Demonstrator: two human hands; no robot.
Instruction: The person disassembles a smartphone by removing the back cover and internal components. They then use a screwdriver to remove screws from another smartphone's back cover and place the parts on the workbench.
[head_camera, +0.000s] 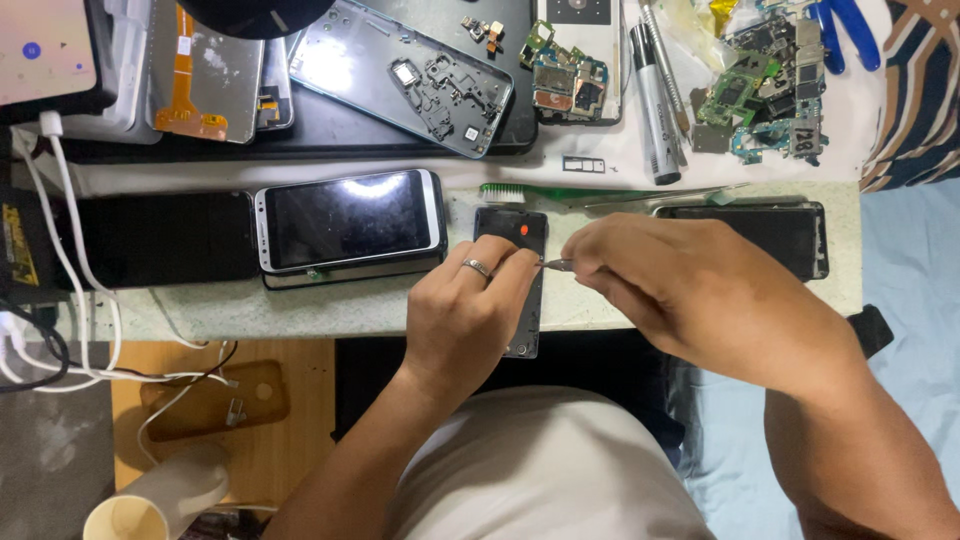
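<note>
**Dark phone body, fine tool at its upper edge**

Black and narrow, the small phone body (524, 262) lies upright at the front edge of the pale worktop (380, 305), its lower end hanging just over the lip. I see my left hand (468, 318) laid across it, fingers curled down and pinning it flat, a ring on one finger. My right hand (690, 295) comes in from the side with its fingers pinched shut around a thin metal tool (556, 265), the tip meeting the phone body just beside my left fingertips (whether it is a driver or tweezers I cannot tell; too little of it shows).

To do this well, I judge the left hand should keep its weight straight down so the body does not pivot on the overhang, and the right should work with small wrist motion, tool held square to the spot, with light pressure. A slip here would run the tip toward my own left fingers.

Close by: a silver-rimmed phone (350, 222) to the left, just beside the work; a green toothbrush (560, 191) lying behind it; another dark phone (760, 235) partly behind my right hand; loose circuit boards (760, 90) at the far right.
</note>
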